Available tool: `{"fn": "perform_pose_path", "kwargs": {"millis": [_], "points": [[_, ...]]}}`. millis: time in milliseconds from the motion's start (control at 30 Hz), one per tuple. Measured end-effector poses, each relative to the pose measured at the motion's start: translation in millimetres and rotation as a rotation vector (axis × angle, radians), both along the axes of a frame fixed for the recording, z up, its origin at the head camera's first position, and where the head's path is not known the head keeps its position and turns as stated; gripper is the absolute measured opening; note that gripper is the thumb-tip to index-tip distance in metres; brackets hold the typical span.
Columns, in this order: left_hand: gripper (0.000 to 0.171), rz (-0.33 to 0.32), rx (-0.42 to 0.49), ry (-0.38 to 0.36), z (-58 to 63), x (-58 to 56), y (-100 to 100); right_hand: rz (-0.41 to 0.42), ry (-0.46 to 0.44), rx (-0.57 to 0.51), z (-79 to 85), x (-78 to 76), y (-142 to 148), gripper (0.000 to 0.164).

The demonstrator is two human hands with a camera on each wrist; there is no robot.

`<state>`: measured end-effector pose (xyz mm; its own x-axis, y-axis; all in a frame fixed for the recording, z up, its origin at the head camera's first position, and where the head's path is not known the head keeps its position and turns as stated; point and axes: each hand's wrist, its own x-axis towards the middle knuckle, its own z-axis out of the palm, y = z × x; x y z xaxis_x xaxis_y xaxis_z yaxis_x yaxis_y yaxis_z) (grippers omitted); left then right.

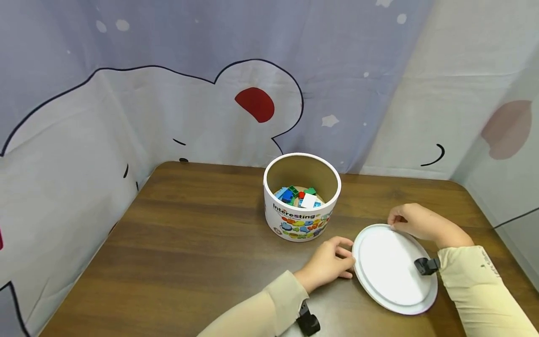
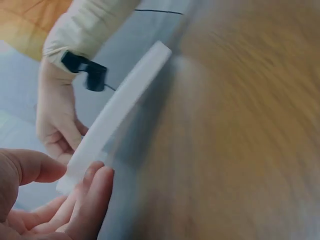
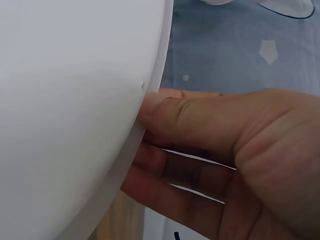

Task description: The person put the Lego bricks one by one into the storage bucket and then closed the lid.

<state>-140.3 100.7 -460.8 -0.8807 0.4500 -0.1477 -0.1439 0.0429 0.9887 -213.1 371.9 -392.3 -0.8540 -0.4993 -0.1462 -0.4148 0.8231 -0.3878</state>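
Note:
A round white lid is held tilted above the right side of the table. My right hand pinches its far rim. In the right wrist view the thumb lies along the upper edge and the other fingers are curled under the rim. My left hand is at the lid's left edge, its fingers loosely bent and spread apart. In the left wrist view, thumb and fingertips lie on either side of the lid's end; whether they press on it is unclear.
A white printed bucket stands open at the back of the wooden table, just beyond my left hand. Several coloured building bricks lie inside it. A patterned curtain hangs behind the table and along its sides.

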Motion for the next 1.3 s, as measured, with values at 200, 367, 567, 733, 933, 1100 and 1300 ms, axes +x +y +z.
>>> {"fn": "perform_pose_path", "kwargs": {"millis": [200,367,567,733,933,1100,1300], "points": [[0.027,0.016,0.176,-0.117,11.7,-2.7,-8.8,-0.048,0.114,-0.041,16.0,4.6,-10.1,0.007],[0.030,-0.005,0.204,-0.051,30.3,-6.0,-24.7,-0.057,0.261,-0.092,32.6,9.7,-17.4,0.008],[0.031,-0.018,0.225,0.048,60.4,-7.1,-44.3,-0.121,0.376,-0.211,47.0,15.6,-21.0,0.005],[0.034,-0.008,0.243,0.135,83.8,-9.1,-61.4,-0.178,0.329,-0.403,51.3,17.7,-20.1,0.011],[0.036,0.043,0.227,0.287,105.6,-15.8,-85.9,-0.114,0.173,-0.743,48.0,18.3,-20.5,0.026],[0.036,0.095,0.252,0.396,114.6,-21.2,-103.3,-0.003,0.006,-1.066,46.7,14.5,-30.9,0.031],[0.037,0.114,0.242,0.547,119.8,-27.4,-118.6,0.082,-0.047,-1.247,49.0,6.2,-47.2,0.028]]}}
